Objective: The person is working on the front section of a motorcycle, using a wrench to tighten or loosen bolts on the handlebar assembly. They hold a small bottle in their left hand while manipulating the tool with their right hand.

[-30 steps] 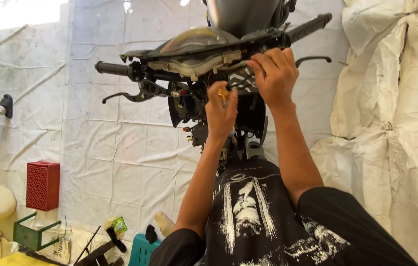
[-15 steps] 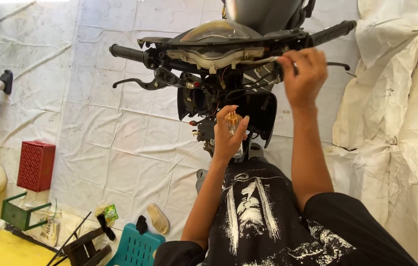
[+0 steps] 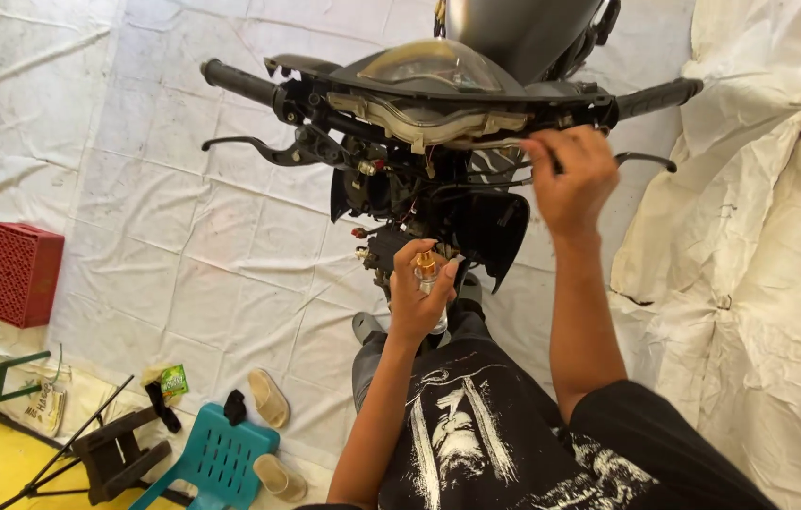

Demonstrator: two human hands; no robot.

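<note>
Left hand (image 3: 417, 300) is curled around a small clear bottle (image 3: 428, 280) w/ a gold-coloured cap, fingers wrapped tight, thumb side up; bottle sits low in front of the motorbike's (image 3: 438, 142) stripped front end, just below the exposed wiring and black panel. Right hand (image 3: 569, 179) is up at the handlebar (image 3: 651, 96), right side, fingers bent and pinched on something thin and dark near the brake lever (image 3: 646, 161); it's motion-blurred, so can't tell exactly what it grips or whether it's a wire or a small tool. Both forearms reach fwd over a black shirt w/ white print. Bike's headlight cover and dash are partly off, inner parts too cluttered to sort out. Bike's upper body is cut off at the top edge. Floor is covered w/ a white tarp (image 3: 183, 236); more white sheeting (image 3: 769, 264) bunched on the right. Lower left: red crate (image 3: 21, 274), teal plastic stool (image 3: 216, 458), a pair of tan sandals (image 3: 268, 397), small green packet (image 3: 174, 381), a dark stand, partly cut off by the frame edge.
</note>
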